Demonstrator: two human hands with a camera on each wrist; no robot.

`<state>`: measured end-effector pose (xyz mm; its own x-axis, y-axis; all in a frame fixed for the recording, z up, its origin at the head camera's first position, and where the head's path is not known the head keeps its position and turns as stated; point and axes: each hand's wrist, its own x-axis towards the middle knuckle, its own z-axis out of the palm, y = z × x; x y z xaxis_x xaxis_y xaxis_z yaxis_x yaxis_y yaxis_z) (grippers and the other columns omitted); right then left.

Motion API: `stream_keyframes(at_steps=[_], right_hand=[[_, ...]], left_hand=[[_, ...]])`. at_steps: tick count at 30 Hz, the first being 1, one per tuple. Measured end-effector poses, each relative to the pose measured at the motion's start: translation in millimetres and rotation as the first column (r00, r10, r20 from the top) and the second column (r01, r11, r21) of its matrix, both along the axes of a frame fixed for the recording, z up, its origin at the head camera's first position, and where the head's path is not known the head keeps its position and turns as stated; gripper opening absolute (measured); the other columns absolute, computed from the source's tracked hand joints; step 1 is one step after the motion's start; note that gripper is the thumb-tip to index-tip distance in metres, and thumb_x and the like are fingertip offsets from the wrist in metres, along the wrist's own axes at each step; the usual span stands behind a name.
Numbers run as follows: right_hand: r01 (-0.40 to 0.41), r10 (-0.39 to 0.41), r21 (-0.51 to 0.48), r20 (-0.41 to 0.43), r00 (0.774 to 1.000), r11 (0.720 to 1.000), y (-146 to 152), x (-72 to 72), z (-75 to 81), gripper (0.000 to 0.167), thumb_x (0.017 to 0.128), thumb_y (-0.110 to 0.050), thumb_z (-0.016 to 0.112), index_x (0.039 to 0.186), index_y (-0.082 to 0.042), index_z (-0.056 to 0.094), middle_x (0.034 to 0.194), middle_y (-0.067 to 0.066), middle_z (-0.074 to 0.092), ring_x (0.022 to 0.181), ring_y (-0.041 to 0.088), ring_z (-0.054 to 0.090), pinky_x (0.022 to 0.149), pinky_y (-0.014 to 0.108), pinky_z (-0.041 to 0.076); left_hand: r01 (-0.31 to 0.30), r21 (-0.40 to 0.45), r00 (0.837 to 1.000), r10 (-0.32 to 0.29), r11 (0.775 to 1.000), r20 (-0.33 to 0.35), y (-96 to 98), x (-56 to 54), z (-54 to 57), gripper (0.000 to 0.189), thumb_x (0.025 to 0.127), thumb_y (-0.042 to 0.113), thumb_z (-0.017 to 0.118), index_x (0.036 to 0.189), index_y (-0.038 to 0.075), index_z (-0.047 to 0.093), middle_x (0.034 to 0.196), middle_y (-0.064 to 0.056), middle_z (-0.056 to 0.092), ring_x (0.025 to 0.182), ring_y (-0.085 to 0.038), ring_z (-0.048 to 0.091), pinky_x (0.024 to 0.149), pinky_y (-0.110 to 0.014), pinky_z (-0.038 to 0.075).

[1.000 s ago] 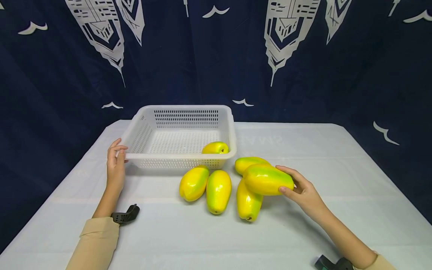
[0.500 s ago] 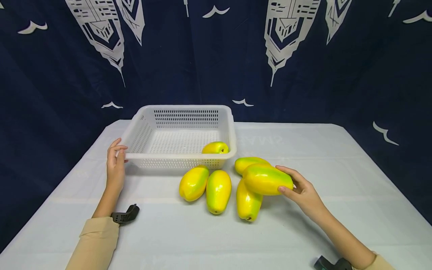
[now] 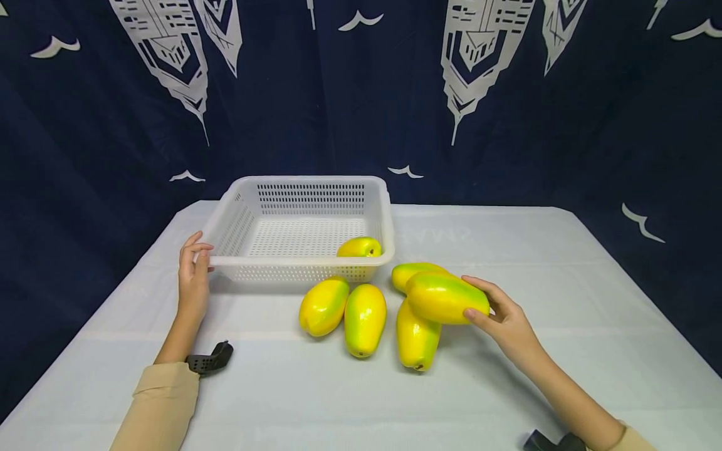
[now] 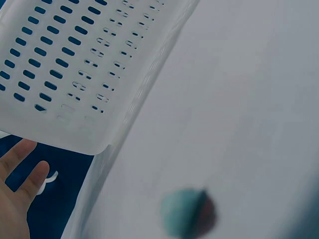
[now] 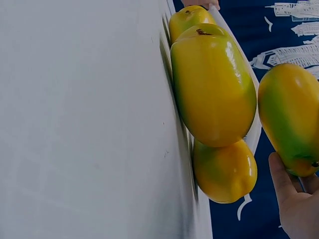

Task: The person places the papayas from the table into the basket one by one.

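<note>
My right hand (image 3: 507, 319) grips one end of a yellow-green mango (image 3: 445, 297), thumb on the near side and fingers behind. In the right wrist view, this held mango (image 5: 291, 117) stands off the table, to one side of the others. From the head, it overlaps a mango behind it (image 3: 414, 272) and one in front (image 3: 417, 344). A white perforated plastic basket (image 3: 293, 260) stands farther back with one mango (image 3: 361, 247) in its near right corner. At its near left corner my left hand (image 3: 194, 269) holds the rim, with fingertips (image 4: 27, 145) at the edge.
Two more mangoes, a left one (image 3: 324, 307) and a right one (image 3: 365, 321), lie side by side before the basket. A white cloth covers the table (image 3: 293, 401). Behind it hangs a dark blue curtain (image 3: 361, 113) with white prints.
The held mango has risen very slightly, and the mango in front beneath it has shifted a touch to the right. The left hand and basket stay as they were.
</note>
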<state>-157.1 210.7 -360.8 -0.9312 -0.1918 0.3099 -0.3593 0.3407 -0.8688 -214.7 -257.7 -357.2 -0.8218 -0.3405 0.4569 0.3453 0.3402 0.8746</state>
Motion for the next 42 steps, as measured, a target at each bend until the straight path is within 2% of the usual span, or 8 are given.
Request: stream_keyframes(at_steps=[5, 13, 17, 24, 42], right_hand=[[0.016, -0.016, -0.008, 0.001, 1.0, 1.0, -1, -0.2, -0.2, 0.046, 0.088, -0.008, 0.057, 0.131, -0.012, 0.044, 0.13, -0.009, 0.046, 0.104, -0.006, 0.046, 0.082, 0.009, 0.044], [0.006, -0.007, -0.03, -0.021, 1.0, 1.0, -4, -0.6, 2.3, 0.046, 0.087, -0.005, 0.056, 0.131, -0.009, 0.044, 0.126, -0.017, 0.046, 0.103, -0.003, 0.047, 0.082, 0.009, 0.045], [0.002, -0.003, -0.034, -0.038, 0.999, 0.999, -5, -0.3, 4.3, 0.046, 0.087, -0.003, 0.056, 0.131, -0.011, 0.045, 0.127, -0.013, 0.046, 0.103, -0.003, 0.047, 0.082, 0.009, 0.045], [0.031, -0.031, -0.019, -0.02, 0.999, 0.999, -4, -0.8, 5.2, 0.046, 0.087, -0.006, 0.057, 0.131, -0.01, 0.044, 0.131, -0.003, 0.046, 0.105, -0.005, 0.046, 0.082, 0.008, 0.044], [0.032, -0.032, 0.008, -0.064, 0.997, 0.999, -8, -5.7, 11.1, 0.046, 0.086, -0.007, 0.058, 0.131, -0.01, 0.045, 0.129, -0.004, 0.047, 0.106, -0.007, 0.046, 0.081, 0.008, 0.045]], left_hand=[[0.005, 0.002, 1.0, -0.005, 1.0, -0.003, 0.1, -0.7, 0.1, 0.03, 0.095, 0.015, 0.035, 0.109, -0.011, 0.041, 0.146, -0.009, 0.027, 0.118, -0.003, 0.031, 0.079, -0.026, 0.034], [-0.007, -0.004, 1.0, 0.007, 1.0, 0.0, 0.4, -0.6, 1.0, 0.028, 0.096, 0.015, 0.035, 0.107, -0.01, 0.041, 0.145, -0.009, 0.028, 0.117, -0.002, 0.032, 0.078, -0.024, 0.034], [0.001, -0.001, 1.0, -0.001, 1.0, -0.003, -0.1, -0.5, 0.7, 0.029, 0.096, 0.015, 0.035, 0.108, -0.011, 0.041, 0.145, -0.007, 0.027, 0.118, -0.003, 0.031, 0.078, -0.024, 0.034], [0.001, 0.0, 1.0, -0.001, 1.0, 0.002, -0.8, -0.3, 0.0, 0.029, 0.096, 0.015, 0.035, 0.108, -0.011, 0.04, 0.146, -0.008, 0.027, 0.12, -0.005, 0.031, 0.079, -0.024, 0.034], [0.004, 0.003, 1.0, -0.004, 1.0, -0.004, -0.8, -0.9, -1.0, 0.03, 0.097, 0.016, 0.035, 0.108, -0.011, 0.04, 0.145, -0.009, 0.027, 0.113, 0.002, 0.033, 0.078, -0.024, 0.034]])
